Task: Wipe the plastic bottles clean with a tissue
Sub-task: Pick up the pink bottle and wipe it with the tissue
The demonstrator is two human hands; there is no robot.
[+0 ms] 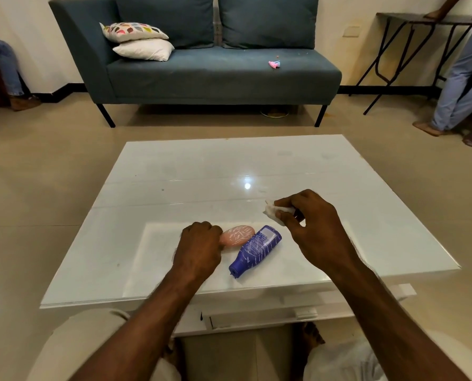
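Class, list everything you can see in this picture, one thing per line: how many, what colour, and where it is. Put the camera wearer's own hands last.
table: 1, white, glossy, centre
pink bottle: 1, lying on the table, beside the blue bottle
blue bottle: 1, lying on the table, cap toward the wearer
tissue: 1, white, in the right hand
sofa: 1, blue-grey, behind the table
pillows: 2, one patterned on one white, sofa's left end
pink item: 1, on the sofa seat
folding table: 1, dark, far right
other people: 2, partly seen at the edges
left hand: closed on the pink bottle's end
right hand: above the table, pinching the tissue
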